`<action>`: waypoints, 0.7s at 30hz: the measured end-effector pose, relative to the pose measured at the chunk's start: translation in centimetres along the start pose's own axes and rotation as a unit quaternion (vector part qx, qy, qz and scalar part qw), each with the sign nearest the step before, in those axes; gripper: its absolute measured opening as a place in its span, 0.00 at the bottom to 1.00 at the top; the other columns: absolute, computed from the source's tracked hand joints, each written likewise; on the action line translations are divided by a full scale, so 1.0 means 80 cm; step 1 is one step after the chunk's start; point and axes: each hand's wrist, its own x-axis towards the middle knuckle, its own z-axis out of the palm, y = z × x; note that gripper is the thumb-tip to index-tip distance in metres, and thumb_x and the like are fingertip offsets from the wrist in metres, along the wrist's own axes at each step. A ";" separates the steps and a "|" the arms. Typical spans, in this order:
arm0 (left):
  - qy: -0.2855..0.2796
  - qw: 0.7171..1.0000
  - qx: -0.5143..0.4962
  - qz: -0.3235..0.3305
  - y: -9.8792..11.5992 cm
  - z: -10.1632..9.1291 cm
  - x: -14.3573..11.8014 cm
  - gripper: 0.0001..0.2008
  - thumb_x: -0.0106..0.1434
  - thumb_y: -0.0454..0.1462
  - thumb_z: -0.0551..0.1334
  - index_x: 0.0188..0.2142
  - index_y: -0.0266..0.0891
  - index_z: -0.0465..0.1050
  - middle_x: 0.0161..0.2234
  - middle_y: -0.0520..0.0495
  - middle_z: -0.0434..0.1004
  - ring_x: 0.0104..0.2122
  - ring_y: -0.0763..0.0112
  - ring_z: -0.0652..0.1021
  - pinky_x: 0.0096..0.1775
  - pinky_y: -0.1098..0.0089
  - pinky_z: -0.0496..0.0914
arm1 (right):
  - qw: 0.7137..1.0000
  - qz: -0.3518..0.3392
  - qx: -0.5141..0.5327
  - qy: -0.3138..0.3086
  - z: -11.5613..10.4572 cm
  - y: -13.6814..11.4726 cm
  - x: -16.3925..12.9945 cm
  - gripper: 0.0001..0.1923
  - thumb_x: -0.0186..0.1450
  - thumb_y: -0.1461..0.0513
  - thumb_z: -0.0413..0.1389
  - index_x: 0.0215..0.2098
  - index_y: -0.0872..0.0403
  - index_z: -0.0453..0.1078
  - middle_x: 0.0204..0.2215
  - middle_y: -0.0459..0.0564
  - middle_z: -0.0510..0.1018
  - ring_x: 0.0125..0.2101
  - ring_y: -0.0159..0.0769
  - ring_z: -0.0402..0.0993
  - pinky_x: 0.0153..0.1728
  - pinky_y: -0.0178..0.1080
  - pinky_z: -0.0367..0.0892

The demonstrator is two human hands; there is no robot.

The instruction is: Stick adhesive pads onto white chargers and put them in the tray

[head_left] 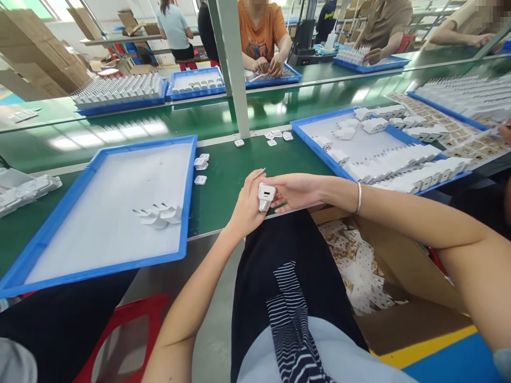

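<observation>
Both of your hands meet at the near edge of the green table (231, 175), just above your lap, and together they grip one small white charger plug (266, 196). Your left hand (248, 205) is curled around the plug from the left and below, thumb raised beside it. Your right hand (297, 190), with a thin bracelet at the wrist, reaches across from the right, its fingers closed against the plug's right side. The plug's face with a dark slot is turned up toward you. To your left lies a blue tray (64, 213) with a white floor, where a few finished plugs (158, 214) lie together near its right side. Between this tray and your hands, some small white square pieces (200, 165) rest on the table, with more farther back. To your right a second blue tray (315, 139) holds rows of white plugs. Below it, beside your knee, stands an open cardboard box (403, 287) filled with scraps of backing paper. Across the table, other people work at their own trays.
</observation>
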 end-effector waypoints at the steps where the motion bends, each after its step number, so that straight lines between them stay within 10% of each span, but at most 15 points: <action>1: 0.004 1.000 -0.017 -0.011 -0.002 0.001 0.000 0.33 0.65 0.34 0.61 0.67 0.38 0.52 0.67 0.29 0.58 0.68 0.49 0.64 0.66 0.46 0.65 | 1.000 -0.004 -0.029 0.002 -0.001 -0.004 0.003 0.19 0.71 0.49 0.57 0.33 0.56 0.76 0.30 0.52 0.79 0.28 0.33 0.74 0.27 0.34 0.74; 9: 0.003 0.993 -0.109 -0.033 -0.013 -0.005 -0.002 0.32 0.61 0.29 0.63 0.64 0.41 0.59 0.65 0.32 0.62 0.66 0.53 0.67 0.63 0.50 0.70 | 0.993 -0.009 -0.098 0.061 -0.004 -0.012 0.015 0.21 0.74 0.54 0.52 0.28 0.57 0.74 0.22 0.53 0.77 0.20 0.33 0.70 0.17 0.32 0.63; 14: -0.019 0.994 -0.105 -0.033 -0.008 -0.006 -0.004 0.39 0.60 0.32 0.65 0.70 0.40 0.55 0.69 0.32 0.59 0.69 0.51 0.66 0.66 0.50 0.67 | 0.984 -0.060 -0.119 0.115 0.007 0.006 0.018 0.32 0.70 0.38 0.48 0.24 0.54 0.68 0.16 0.48 0.68 0.14 0.28 0.55 0.13 0.31 0.52; 21: 0.063 0.975 -0.194 -0.084 0.018 -0.010 -0.006 0.22 0.57 0.34 0.71 0.53 0.40 0.78 0.54 0.40 0.82 0.53 0.58 0.82 0.55 0.60 0.76 | 0.994 0.027 -0.091 -0.046 0.008 0.006 0.008 0.43 0.61 0.26 0.34 0.24 0.54 0.62 0.18 0.42 0.58 0.17 0.25 0.49 0.18 0.30 0.52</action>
